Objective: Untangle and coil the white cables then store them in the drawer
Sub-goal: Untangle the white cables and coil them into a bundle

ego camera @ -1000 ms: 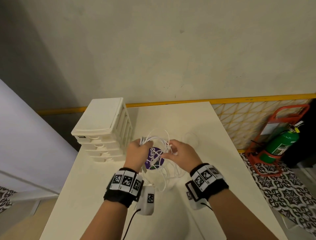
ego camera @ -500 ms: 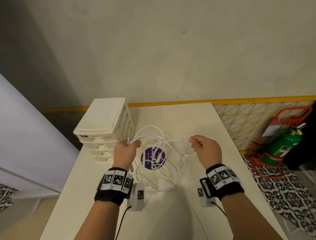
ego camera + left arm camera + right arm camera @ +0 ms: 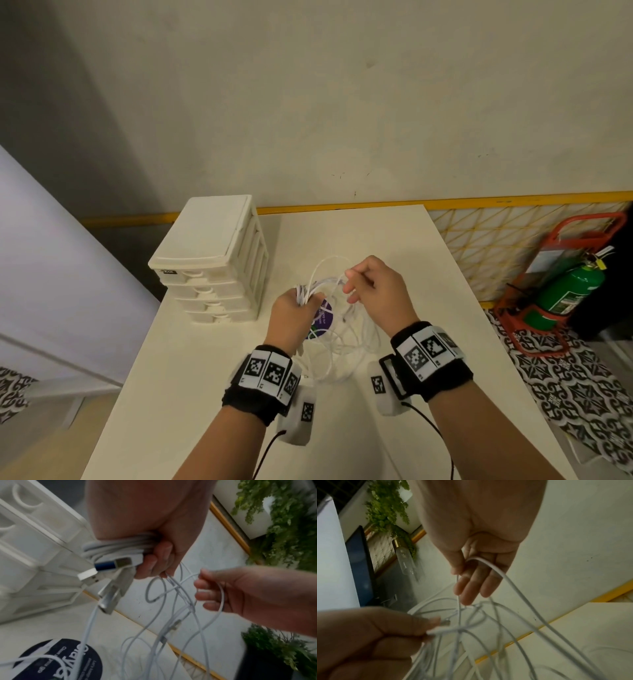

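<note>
A tangle of thin white cables (image 3: 342, 342) hangs between my hands above the white table (image 3: 205, 394). My left hand (image 3: 294, 308) grips a bunch of gathered cable loops (image 3: 116, 546), with USB plugs (image 3: 109, 566) sticking out of the fist. My right hand (image 3: 370, 284) pinches one cable strand (image 3: 488, 563) between thumb and forefinger, close to the left hand. Loose loops trail down onto the table. The white drawer unit (image 3: 212, 260) stands at the table's back left with all its drawers closed.
A round purple sticker (image 3: 323, 318) lies on the table under the cables. The wall runs along the table's far edge. A green fire extinguisher (image 3: 565, 291) in a red stand is on the floor at the right.
My right hand had pulled a strand out to the right half a second ago; now it has come back in beside the left hand. The left hand keeps its bundle.
</note>
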`<action>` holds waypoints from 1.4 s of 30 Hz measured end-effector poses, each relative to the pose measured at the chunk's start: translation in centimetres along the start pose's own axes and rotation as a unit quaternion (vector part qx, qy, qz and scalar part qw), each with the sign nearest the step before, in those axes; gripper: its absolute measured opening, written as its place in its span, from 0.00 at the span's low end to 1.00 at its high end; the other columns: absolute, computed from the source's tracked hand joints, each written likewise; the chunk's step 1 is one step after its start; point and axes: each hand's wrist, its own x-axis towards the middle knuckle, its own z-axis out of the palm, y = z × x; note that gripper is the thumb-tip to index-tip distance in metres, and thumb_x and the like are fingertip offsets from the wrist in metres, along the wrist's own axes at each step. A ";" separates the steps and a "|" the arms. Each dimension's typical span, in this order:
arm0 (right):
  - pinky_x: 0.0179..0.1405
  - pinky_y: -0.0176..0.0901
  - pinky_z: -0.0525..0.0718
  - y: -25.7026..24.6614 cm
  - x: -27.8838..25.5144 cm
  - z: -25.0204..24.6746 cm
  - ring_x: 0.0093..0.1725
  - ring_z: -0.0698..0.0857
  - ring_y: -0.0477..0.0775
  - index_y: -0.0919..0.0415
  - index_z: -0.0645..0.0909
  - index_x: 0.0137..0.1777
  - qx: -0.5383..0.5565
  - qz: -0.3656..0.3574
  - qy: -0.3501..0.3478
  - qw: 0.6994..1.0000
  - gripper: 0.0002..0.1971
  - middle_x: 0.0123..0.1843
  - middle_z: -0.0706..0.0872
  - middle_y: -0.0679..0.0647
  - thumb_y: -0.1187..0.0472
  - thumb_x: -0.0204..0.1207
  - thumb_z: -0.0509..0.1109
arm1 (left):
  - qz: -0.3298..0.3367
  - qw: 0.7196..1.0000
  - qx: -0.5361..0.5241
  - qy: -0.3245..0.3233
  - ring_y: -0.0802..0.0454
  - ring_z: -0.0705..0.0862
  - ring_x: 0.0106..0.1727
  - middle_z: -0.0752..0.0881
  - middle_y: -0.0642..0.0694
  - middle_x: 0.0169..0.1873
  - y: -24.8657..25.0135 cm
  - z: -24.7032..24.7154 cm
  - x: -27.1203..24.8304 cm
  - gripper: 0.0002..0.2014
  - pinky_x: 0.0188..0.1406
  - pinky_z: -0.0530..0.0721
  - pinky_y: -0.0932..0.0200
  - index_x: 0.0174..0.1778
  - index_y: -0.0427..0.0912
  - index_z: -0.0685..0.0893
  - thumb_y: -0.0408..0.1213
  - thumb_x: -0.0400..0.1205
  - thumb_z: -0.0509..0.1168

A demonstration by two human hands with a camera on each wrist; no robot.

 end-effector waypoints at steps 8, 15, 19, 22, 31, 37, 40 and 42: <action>0.27 0.39 0.81 -1.3 0.4 -2.2 0.28 0.86 0.55 0.55 0.72 0.44 0.254 0.001 0.183 0.950 0.08 0.33 0.86 0.58 0.63 0.84 0.56 | -0.064 0.989 0.128 0.035 0.39 0.80 0.44 0.82 0.36 0.40 -4.0 -1.4 1.3 0.10 0.41 0.70 0.57 0.40 0.33 0.79 0.37 0.81 0.64; 0.63 0.52 0.76 6.2 1.0 -2.9 0.60 0.80 0.60 0.61 0.77 0.62 -0.071 0.240 0.163 0.954 0.13 0.61 0.82 0.62 0.64 0.80 0.60 | -0.107 0.991 0.061 0.044 0.43 0.75 0.32 0.77 0.40 0.26 -4.0 -2.7 1.5 0.10 0.32 0.70 0.55 0.33 0.32 0.78 0.34 0.77 0.65; 0.57 0.43 0.77 3.6 -0.2 -0.9 0.56 0.79 0.51 0.57 0.82 0.55 -0.119 -0.061 0.200 0.971 0.13 0.56 0.83 0.54 0.57 0.77 0.60 | -0.084 0.995 0.045 0.027 0.48 0.70 0.26 0.73 0.44 0.22 -2.6 -1.7 1.2 0.13 0.24 0.66 0.58 0.28 0.35 0.73 0.32 0.77 0.65; 0.49 0.43 0.79 0.7 -0.8 0.3 0.43 0.82 0.44 0.52 0.83 0.46 -0.189 -0.110 -0.004 0.976 0.20 0.42 0.86 0.45 0.37 0.74 0.61 | -0.071 0.997 0.031 0.026 0.48 0.69 0.24 0.74 0.43 0.22 -1.6 -1.3 0.9 0.12 0.23 0.66 0.59 0.29 0.34 0.73 0.32 0.77 0.65; 0.52 0.46 0.84 1.8 -1.3 2.2 0.49 0.87 0.53 0.57 0.88 0.51 -0.224 -0.007 -0.158 0.962 0.09 0.48 0.91 0.53 0.59 0.76 0.67 | -0.055 0.998 0.028 0.012 0.49 0.71 0.25 0.75 0.44 0.23 -1.3 -1.1 0.6 0.11 0.25 0.67 0.58 0.30 0.36 0.75 0.33 0.77 0.66; 0.49 0.44 0.84 3.0 0.1 -2.7 0.41 0.86 0.50 0.58 0.88 0.49 -0.030 -0.016 0.149 0.988 0.09 0.43 0.89 0.50 0.69 0.75 0.69 | -0.084 0.986 0.124 0.071 0.36 0.81 0.46 0.83 0.35 0.37 -3.7 -4.0 1.7 0.09 0.43 0.72 0.55 0.42 0.29 0.82 0.34 0.79 0.62; 0.48 0.45 0.83 5.0 0.5 -5.4 0.42 0.84 0.51 0.56 0.88 0.47 -0.043 0.026 0.237 0.970 0.10 0.40 0.87 0.49 0.69 0.77 0.66 | -0.087 0.976 0.160 0.123 0.33 0.81 0.51 0.84 0.29 0.46 -4.5 -6.2 2.2 0.12 0.45 0.71 0.53 0.48 0.26 0.82 0.34 0.80 0.62; 0.49 0.46 0.83 6.6 0.3 -6.6 0.43 0.84 0.52 0.56 0.87 0.47 -0.053 0.064 0.277 0.957 0.11 0.40 0.87 0.51 0.69 0.78 0.64 | -0.088 0.971 0.166 0.151 0.35 0.79 0.44 0.82 0.32 0.40 -4.5 -7.4 2.5 0.10 0.43 0.71 0.52 0.43 0.28 0.80 0.33 0.80 0.61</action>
